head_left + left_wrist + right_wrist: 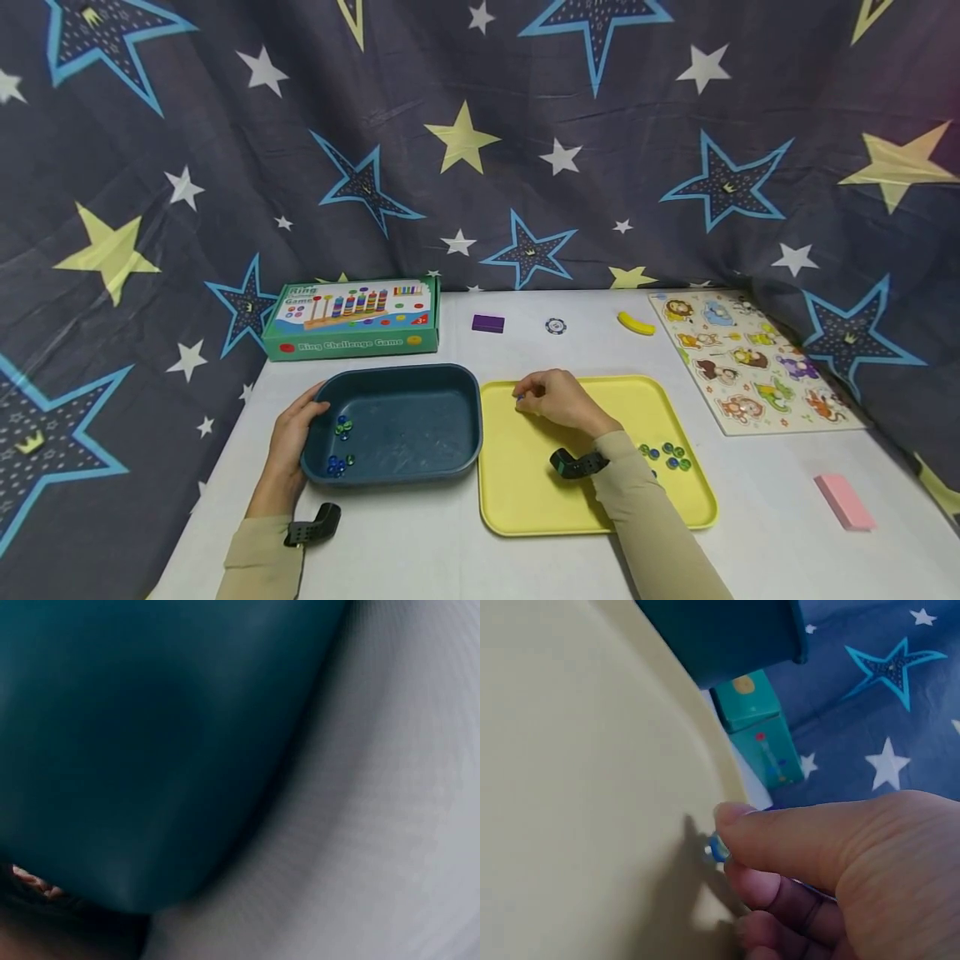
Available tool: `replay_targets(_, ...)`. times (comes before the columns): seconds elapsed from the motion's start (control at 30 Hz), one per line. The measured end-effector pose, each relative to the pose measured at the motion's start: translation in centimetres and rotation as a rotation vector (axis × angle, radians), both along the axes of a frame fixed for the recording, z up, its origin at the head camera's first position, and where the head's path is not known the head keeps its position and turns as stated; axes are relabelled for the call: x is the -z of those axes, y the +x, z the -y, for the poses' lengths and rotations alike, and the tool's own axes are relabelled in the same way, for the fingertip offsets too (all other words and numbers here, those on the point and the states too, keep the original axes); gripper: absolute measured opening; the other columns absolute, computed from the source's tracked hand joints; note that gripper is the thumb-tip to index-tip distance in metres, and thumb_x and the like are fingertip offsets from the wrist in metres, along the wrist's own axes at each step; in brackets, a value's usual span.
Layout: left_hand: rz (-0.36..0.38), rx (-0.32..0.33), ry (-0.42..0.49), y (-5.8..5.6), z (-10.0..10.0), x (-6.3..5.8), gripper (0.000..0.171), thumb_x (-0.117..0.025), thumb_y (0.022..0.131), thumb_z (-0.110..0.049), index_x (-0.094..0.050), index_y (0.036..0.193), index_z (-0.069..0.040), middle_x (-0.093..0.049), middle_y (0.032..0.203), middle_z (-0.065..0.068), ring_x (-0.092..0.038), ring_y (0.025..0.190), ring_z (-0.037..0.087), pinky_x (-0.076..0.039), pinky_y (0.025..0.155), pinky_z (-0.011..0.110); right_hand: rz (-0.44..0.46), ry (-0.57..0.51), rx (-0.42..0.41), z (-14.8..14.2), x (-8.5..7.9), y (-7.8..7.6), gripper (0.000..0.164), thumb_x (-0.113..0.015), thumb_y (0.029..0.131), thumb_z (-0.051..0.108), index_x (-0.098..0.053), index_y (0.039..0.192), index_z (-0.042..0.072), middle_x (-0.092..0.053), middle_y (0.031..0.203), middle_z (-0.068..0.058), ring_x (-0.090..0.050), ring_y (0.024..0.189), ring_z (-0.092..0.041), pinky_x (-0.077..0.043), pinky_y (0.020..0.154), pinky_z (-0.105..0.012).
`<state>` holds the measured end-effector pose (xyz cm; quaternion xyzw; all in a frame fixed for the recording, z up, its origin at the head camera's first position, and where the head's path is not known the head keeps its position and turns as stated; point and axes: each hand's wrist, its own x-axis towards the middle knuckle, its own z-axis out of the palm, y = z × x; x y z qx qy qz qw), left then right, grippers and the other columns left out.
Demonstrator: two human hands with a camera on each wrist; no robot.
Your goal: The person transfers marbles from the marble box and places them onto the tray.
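My right hand (561, 402) pinches a blue glass marble (718, 849) between thumb and fingers, low over the far left corner of a yellow tray (525, 487). Several blue and green marbles (672, 462) lie at the tray's right side, partly behind the right forearm. To the left stands a dark teal tub (420, 433), with several marbles (341, 468) in two loose groups on its floor. My left hand (287, 446) grips the tub's left wall, thumb over the rim and fingers outside. The left wrist view is filled mostly by the tub's outer wall (150, 750).
A green game box (352, 343) sits behind the tub. Along the back are a purple block (488, 323), a poker chip (556, 326) and a yellow curved piece (636, 323). An animal puzzle board (750, 358) and a pink block (845, 502) lie on the right.
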<state>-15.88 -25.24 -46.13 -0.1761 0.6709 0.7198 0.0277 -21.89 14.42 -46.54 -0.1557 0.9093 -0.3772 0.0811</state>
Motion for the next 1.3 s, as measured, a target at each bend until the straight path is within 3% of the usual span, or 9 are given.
replay_targets(0.33,-0.003,0.014,-0.003,0.1,0.1,0.0,0.048,-0.048,0.091,-0.020,-0.039,0.138,-0.016,-0.029,0.145,0.000,-0.020,0.133,0.014,-0.015,0.107,0.037,-0.107,-0.095,-0.036,1.5,-2.8,1.2,0.016,-0.061,0.086,0.023,-0.068,0.095,0.012,-0.062,0.079,0.005,-0.052,0.064,-0.014,-0.043,0.058,-0.028)
replay_targets(0.53,0.013,0.009,-0.003,0.1,0.2,0.3,0.046,-0.047,0.092,-0.022,-0.039,0.137,-0.016,-0.033,0.142,0.002,-0.026,0.129,0.014,-0.020,0.105,0.036,-0.145,-0.196,-0.053,3.9,-4.6,2.5,0.011,-0.060,0.087,0.022,-0.068,0.093,0.018,-0.064,0.083,0.006,-0.051,0.061,-0.015,-0.042,0.054,-0.026)
replay_targets(0.77,0.011,0.012,-0.025,0.2,0.2,0.6,0.046,-0.047,0.092,-0.023,-0.038,0.137,-0.016,-0.035,0.140,0.002,-0.030,0.127,0.014,-0.024,0.104,0.034,-0.107,-0.310,-0.129,7.6,-6.1,4.5,0.011,-0.059,0.088,0.020,-0.067,0.095,0.021,-0.063,0.083,0.009,-0.052,0.064,-0.011,-0.044,0.056,-0.024)
replay_targets(1.0,0.004,0.011,-0.029,0.2,0.1,0.5,0.045,-0.046,0.092,-0.022,-0.039,0.136,-0.015,-0.036,0.139,0.003,-0.032,0.125,0.014,-0.027,0.100,0.030,-0.130,-0.322,-0.284,12.0,-5.8,5.4,0.010,-0.058,0.088,0.022,-0.065,0.095,0.023,-0.062,0.083,0.011,-0.051,0.063,-0.008,-0.044,0.055,-0.022)
replay_targets(1.13,-0.004,0.016,-0.025,0.1,0.0,0.4,0.044,-0.046,0.092,-0.021,-0.040,0.135,-0.014,-0.037,0.137,0.003,-0.034,0.123,0.014,-0.031,0.096,0.027,-0.148,-0.253,-0.378,14.4,-5.0,5.4,0.011,-0.057,0.089,0.023,-0.065,0.096,0.022,-0.060,0.081,0.015,-0.049,0.061,-0.003,-0.043,0.055,-0.019)
replay_targets(1.3,-0.013,0.015,-0.022,0.0,-0.1,0.4,0.043,-0.047,0.092,-0.020,-0.041,0.134,-0.012,-0.038,0.137,0.005,-0.035,0.122,0.016,-0.031,0.095,0.028,-0.098,-0.164,-0.516,16.8,-4.3,5.1,0.017,-0.057,0.089,0.022,-0.066,0.101,0.014,-0.062,0.085,0.015,-0.052,0.068,0.001,-0.043,0.061,-0.015)
